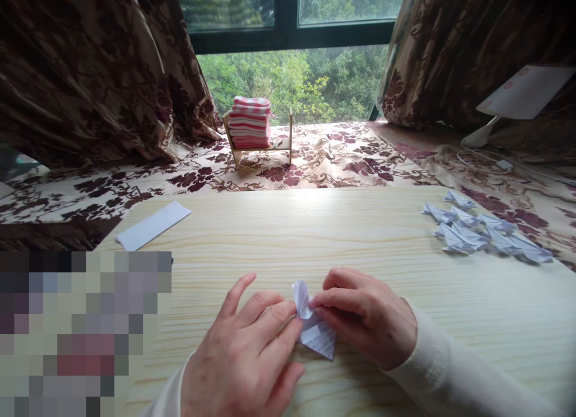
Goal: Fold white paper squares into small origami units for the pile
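A small folded piece of paper (320, 340), white with lines of print, lies on the table between my two hands. One narrow flap (301, 298) of it stands up and curves. My left hand (252, 345) presses its index and middle fingertips on the paper's left side, holding it down, while its thumb rests apart and its little finger is raised. From the right, my right hand (366, 315) pinches the base of the upright flap between thumb and index finger. The fingertips partly hide the paper's upper edge.
Several folded paper pieces (463, 237) are grouped at the table's (252, 237) far right. A white paper strip (153, 225) lies at the far left. Blurred blocks cover the lower left. Beyond the table are a small wooden stand (290, 144) with pink-and-white folded cloths (250, 124) and a lamp (524, 93).
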Demonstrator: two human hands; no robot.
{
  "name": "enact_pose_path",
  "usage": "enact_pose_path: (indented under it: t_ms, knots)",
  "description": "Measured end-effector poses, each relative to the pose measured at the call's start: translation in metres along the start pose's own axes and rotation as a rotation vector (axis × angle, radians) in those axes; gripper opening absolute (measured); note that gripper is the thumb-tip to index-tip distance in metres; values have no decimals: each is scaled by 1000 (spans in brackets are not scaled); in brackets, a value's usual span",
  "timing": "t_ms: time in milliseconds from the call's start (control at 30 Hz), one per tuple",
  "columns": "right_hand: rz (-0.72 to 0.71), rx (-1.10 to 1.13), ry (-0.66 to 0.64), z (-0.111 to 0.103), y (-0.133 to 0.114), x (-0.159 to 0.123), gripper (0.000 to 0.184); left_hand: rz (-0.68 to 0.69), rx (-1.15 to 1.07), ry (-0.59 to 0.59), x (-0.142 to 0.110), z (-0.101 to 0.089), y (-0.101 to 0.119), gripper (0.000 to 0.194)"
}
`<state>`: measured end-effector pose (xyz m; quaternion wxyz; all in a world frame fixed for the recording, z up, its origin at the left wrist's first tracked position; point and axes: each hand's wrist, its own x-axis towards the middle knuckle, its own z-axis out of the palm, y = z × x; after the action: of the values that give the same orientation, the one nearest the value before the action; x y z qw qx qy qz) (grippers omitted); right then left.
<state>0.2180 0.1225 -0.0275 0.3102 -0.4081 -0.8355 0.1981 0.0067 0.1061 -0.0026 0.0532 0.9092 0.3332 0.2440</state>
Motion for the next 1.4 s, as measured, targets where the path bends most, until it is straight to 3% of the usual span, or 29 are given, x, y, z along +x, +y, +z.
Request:
enact_pose_path:
  t_ms: [800,1100,1400]
  knots:
    - [12,77,-57,-6,1,1,22,65,47,-31,-2,12,-1,24]
    - [-87,-99,-233,-19,-2,-1,27,15,13,-23,-3,9,4,30]
    - [-100,-282,-230,-18,-11,-5,24,14,42,2,-2,9,9,33]
